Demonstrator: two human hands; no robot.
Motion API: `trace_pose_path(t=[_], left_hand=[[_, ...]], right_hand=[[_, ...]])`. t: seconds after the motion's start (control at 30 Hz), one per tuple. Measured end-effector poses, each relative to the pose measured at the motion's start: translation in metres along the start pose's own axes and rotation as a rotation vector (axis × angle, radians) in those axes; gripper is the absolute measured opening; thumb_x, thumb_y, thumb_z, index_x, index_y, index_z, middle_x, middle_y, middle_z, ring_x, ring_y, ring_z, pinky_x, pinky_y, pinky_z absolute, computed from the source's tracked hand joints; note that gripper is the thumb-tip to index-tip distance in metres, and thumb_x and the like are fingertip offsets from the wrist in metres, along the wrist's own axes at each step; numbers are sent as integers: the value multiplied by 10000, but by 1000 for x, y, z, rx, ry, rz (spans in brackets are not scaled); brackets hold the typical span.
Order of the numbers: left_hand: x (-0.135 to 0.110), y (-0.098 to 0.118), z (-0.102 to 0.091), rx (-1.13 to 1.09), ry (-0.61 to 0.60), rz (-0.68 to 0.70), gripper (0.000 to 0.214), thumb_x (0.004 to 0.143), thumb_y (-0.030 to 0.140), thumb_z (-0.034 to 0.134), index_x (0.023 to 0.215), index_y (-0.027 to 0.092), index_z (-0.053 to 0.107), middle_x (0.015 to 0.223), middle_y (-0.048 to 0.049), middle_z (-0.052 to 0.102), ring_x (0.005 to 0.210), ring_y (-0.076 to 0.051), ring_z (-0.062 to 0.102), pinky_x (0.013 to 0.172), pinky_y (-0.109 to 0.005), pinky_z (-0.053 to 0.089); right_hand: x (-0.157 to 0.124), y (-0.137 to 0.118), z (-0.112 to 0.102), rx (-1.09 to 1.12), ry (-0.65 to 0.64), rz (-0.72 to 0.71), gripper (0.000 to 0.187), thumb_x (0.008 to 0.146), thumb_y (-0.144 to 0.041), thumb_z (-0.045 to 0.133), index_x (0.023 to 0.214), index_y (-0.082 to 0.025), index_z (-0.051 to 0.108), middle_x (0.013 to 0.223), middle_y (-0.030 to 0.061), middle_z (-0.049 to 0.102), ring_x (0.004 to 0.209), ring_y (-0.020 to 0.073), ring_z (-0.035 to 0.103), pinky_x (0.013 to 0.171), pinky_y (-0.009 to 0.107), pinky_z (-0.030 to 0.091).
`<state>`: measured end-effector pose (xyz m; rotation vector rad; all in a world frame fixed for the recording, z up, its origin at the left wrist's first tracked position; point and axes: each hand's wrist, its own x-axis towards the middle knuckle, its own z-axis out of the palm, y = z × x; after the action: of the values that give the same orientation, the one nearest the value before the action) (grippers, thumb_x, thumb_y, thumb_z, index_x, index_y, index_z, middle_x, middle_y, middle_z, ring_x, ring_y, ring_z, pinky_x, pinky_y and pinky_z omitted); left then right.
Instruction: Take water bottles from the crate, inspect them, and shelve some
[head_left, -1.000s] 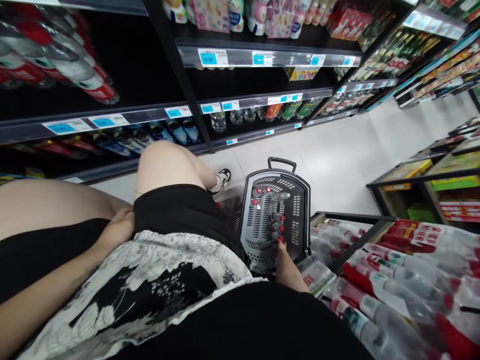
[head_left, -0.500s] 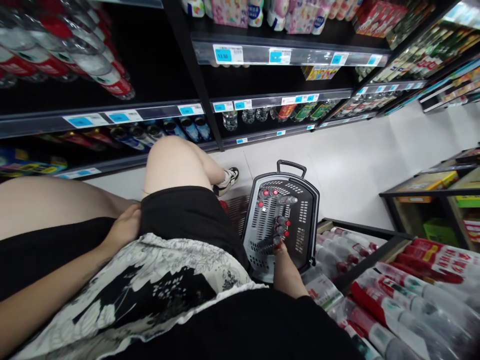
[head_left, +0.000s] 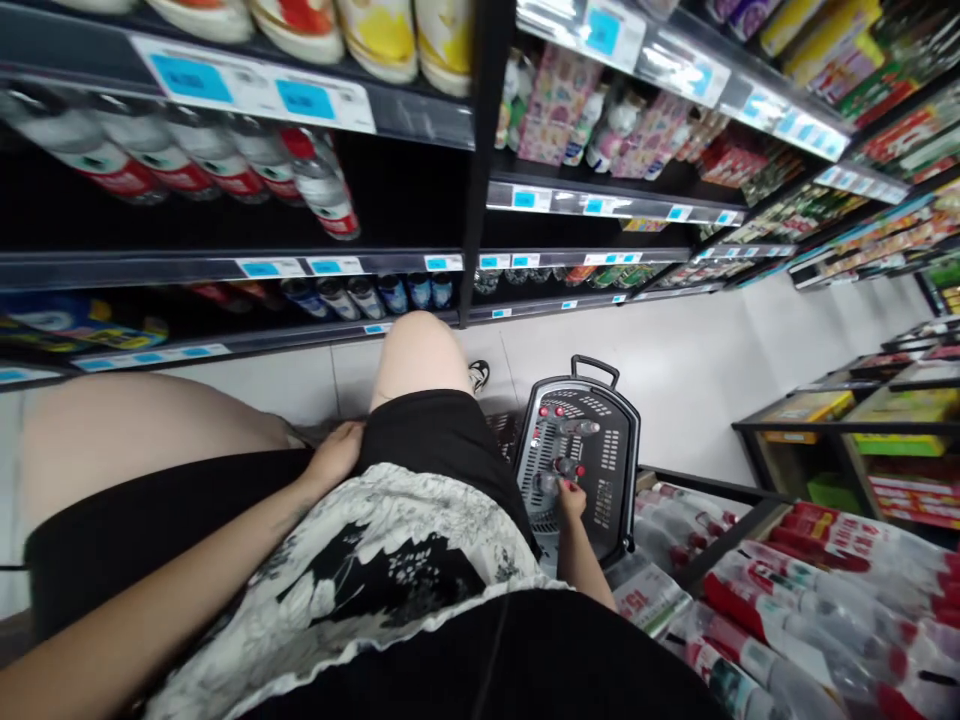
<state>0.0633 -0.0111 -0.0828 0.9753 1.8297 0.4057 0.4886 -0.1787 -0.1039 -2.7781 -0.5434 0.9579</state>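
I am crouched in a shop aisle. My right hand (head_left: pixel 571 497) reaches down into a grey plastic basket (head_left: pixel 619 470) on the floor. Its fingers are closed around a clear water bottle with a red cap (head_left: pixel 561 469). Several more red-capped bottles (head_left: pixel 559 420) lie in the basket. My left hand (head_left: pixel 335 453) rests between my thighs against my black shorts, fingers loosely curled and holding nothing that I can see.
Dark shelving (head_left: pixel 472 150) with bottled drinks and blue price tags runs along the left. Shrink-wrapped packs of red-labelled water bottles (head_left: pixel 795 590) lie on a low rack at the right. White floor tiles (head_left: pixel 690 370) stretch ahead down the aisle.
My head has lifted, so higher shelves now show and the basket sits smaller and further right. My right hand has closed on a bottle in the basket. My left hand stays put.
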Motion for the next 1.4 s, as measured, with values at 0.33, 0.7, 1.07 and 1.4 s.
trace_pose_path(t=[0.33, 0.7, 1.07, 1.4], left_hand=[[-25, 3, -25, -543, -204, -193, 249, 613, 349, 745, 776, 178, 664, 685, -21, 689, 621, -173, 636, 572, -252, 469], [-42, 10, -59, -1063, -547, -38, 412, 798, 453, 719, 1102, 175, 733, 1103, -123, 768, 957, -266, 715, 732, -318, 543], [-39, 0, -78, -1316, -844, 49, 683, 840, 683, 583, 1207, 118, 693, 962, -182, 778, 803, -320, 728, 634, -369, 562], [-35, 19, -52, -1156, -550, -41, 392, 732, 223, 773, 1104, 132, 688, 906, -97, 780, 792, -231, 740, 825, -346, 576]], right_hand=[[-4, -130, -72, -17, 397, -827, 332, 735, -406, 648, 923, -162, 773, 929, 122, 777, 878, 283, 713, 851, 398, 541], [-186, -289, -55, 652, 186, -1331, 206, 810, -431, 672, 826, -225, 668, 771, 40, 678, 682, 190, 635, 638, 333, 512], [-226, -329, 67, 845, -851, -738, 249, 794, -434, 711, 850, -194, 678, 631, -54, 488, 524, 78, 362, 505, 231, 314], [-195, -308, 103, 726, -1100, -462, 356, 847, -501, 666, 1105, -260, 622, 866, -45, 658, 695, 113, 578, 629, 219, 452]])
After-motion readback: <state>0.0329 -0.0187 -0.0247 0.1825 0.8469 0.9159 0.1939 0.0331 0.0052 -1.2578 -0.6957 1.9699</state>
